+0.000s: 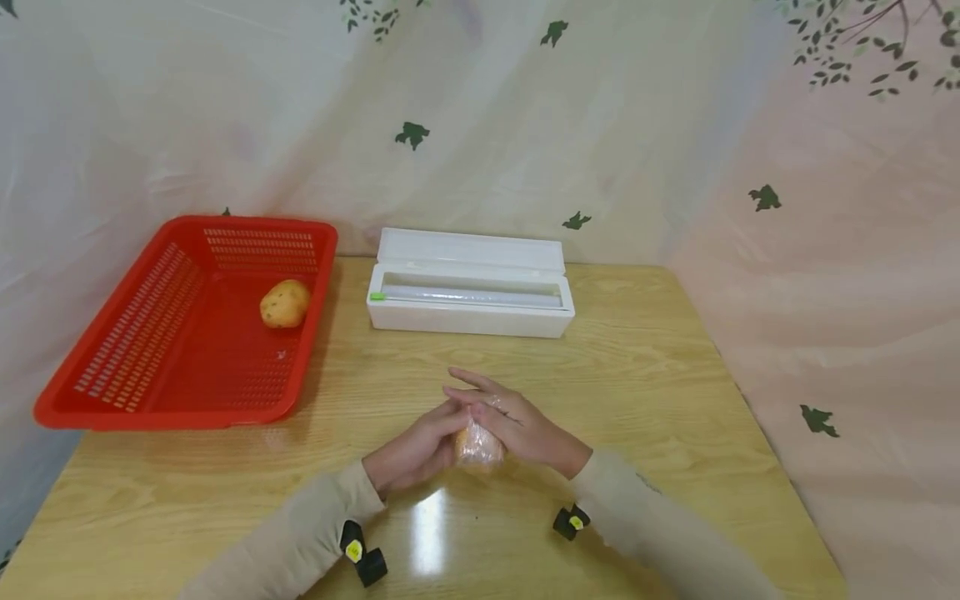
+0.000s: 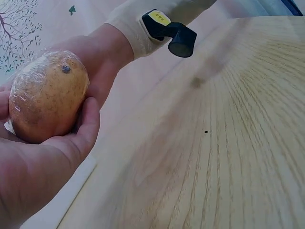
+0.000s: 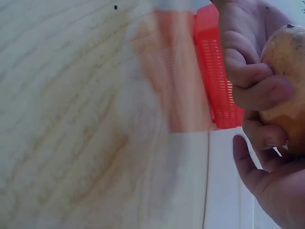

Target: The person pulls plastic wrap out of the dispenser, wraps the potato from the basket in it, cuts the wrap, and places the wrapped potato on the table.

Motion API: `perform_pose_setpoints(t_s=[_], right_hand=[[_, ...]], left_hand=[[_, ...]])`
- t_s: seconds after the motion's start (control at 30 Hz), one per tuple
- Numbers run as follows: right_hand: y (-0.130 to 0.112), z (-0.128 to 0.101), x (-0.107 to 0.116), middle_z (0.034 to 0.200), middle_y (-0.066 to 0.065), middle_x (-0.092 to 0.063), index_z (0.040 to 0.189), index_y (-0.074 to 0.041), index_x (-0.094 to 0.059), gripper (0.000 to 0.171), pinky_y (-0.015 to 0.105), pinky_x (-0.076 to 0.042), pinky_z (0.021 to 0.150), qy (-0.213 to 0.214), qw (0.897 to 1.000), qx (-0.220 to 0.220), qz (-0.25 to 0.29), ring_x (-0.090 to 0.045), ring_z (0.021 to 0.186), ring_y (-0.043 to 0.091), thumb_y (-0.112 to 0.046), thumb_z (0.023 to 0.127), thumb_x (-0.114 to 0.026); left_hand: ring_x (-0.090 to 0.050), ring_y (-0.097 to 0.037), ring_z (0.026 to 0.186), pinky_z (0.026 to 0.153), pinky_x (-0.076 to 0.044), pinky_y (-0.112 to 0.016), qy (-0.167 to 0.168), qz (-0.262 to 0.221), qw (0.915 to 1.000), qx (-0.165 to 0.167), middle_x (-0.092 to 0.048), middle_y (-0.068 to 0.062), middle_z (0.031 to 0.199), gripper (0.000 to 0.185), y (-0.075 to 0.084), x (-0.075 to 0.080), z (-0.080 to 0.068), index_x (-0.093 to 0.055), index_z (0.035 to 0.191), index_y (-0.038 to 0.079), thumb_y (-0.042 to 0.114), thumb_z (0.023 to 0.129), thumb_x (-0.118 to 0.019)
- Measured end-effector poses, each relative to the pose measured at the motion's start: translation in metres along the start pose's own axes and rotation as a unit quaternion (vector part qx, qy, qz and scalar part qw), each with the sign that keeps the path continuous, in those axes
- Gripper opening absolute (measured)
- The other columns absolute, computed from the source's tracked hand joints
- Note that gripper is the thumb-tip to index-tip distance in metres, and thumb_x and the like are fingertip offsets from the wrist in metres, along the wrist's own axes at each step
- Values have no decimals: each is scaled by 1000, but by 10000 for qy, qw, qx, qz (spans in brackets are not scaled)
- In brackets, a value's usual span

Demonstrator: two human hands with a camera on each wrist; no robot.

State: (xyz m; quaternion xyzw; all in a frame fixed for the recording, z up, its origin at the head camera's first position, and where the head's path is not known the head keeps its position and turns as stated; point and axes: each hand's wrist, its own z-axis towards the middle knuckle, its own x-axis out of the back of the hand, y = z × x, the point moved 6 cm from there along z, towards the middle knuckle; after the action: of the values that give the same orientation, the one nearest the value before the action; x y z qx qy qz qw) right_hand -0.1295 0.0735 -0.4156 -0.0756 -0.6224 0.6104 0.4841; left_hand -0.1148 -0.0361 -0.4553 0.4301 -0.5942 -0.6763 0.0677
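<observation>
Sleeved forearms at lower frame met at centre table (image 1: 637,350), where left hand (image 1: 416,450) and right hand (image 1: 517,421) cupped a film-wrapped potato (image 1: 477,447) between curled fingers, pressing wrap close; second potato (image 1: 284,302) lay bare in basket (image 1: 112,392), upper left, film box (image 1: 470,321) open behind.

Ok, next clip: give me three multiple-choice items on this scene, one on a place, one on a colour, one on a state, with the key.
1. Where does the bare fruit lie?
A. in the basket
B. on the table
C. in the white box

2. What colour is the basket?
A. blue
B. red
C. green

3. What state is the fruit between the hands in?
A. peeled
B. cut in half
C. covered in clear film

Key:
1 A, it rests on the basket floor.
2 B, its walls are red.
3 C, shiny film clings to the wrapped fruit, which the left hand and right hand hold.
</observation>
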Motion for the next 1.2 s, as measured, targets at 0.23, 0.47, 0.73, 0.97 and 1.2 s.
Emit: perform_pose_setpoints(t_s=[0.23,0.47,0.73,0.97,1.2], right_hand=[[2,3,-1,150,14,-50,140,2,-56,36,46,-34,115,458,9982,-96,382,-44,140,30,-5,107,-43],[3,4,0,138,17,-60,144,2,-51,39,35,-41,110,959,9884,-233,1155,-52,132,28,-3,107,-42],[17,4,0,129,13,-67,147,-8,-52,40,35,-46,105,1223,9759,-620,1697,-60,124,24,-10,109,-40],[22,3,4,117,9,-73,134,-5,-64,35,36,-50,101,1471,9730,-790,1592,-66,114,25,-7,107,-42],[33,3,14,118,8,-72,140,-10,-59,35,34,-52,97,1774,9680,-1192,1315,-68,111,22,-13,109,-42]], left_hand=[[-54,-19,123,102,-48,-34,-246,-26,9995,-204,-36,-22,149,67,3,1,-3,-6,158,1,37,110,-35],[-45,-27,134,108,-42,-36,77,1226,9913,-483,-25,-23,160,82,8,3,-2,-8,161,5,36,103,-57],[-48,-30,129,105,-43,-45,534,2098,9753,-428,-42,-16,147,79,5,0,-2,-27,155,14,19,91,-72],[-44,-33,132,108,-39,-50,335,2137,9752,-475,-38,-17,150,75,2,-2,-3,-31,154,15,16,91,-71],[-46,-27,129,107,-39,-46,587,1646,9841,-320,-36,-11,153,72,-1,6,1,-33,155,20,19,92,-66]])
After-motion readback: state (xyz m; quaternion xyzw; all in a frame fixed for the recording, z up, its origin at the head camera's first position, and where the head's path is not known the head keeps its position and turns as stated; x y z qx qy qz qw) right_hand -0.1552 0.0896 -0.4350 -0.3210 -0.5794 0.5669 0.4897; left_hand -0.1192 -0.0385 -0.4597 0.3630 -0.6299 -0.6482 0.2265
